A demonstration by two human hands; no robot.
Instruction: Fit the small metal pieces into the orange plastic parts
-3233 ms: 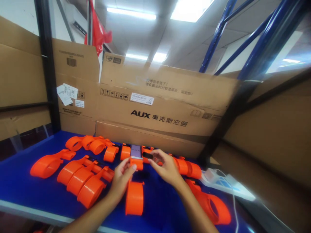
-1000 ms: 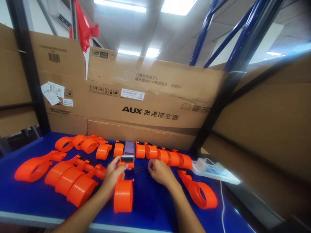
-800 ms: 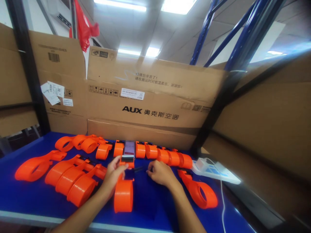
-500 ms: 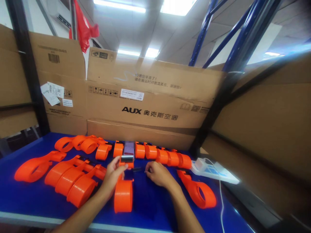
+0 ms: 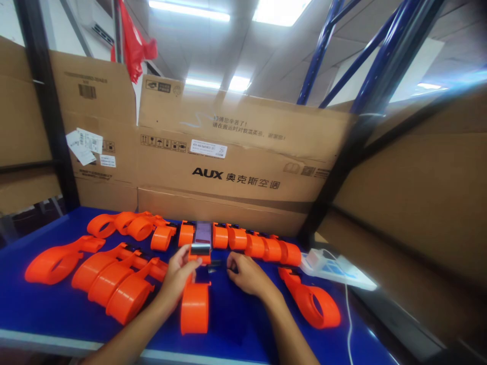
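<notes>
An orange plastic tape dispenser (image 5: 195, 304) lies on the blue table (image 5: 45, 309) in front of me. My left hand (image 5: 177, 279) grips its handle end, where a dark metal blade piece (image 5: 200, 249) sits. My right hand (image 5: 245, 276) pinches a small black part (image 5: 215, 264) at the side of that handle end. Fingers hide how the black part meets the dispenser.
Several more orange dispensers lie at the left (image 5: 125, 284), in a row along the back (image 5: 251, 244) and one at the right (image 5: 312, 304). A white power strip (image 5: 338, 271) with a cable lies far right. Tall cardboard boxes (image 5: 236, 167) wall in the back and sides.
Since 3.2 s ago my hands and the dispenser have come down onto the table. In the last second my right hand has crept left, bringing the black part against the handle end.
</notes>
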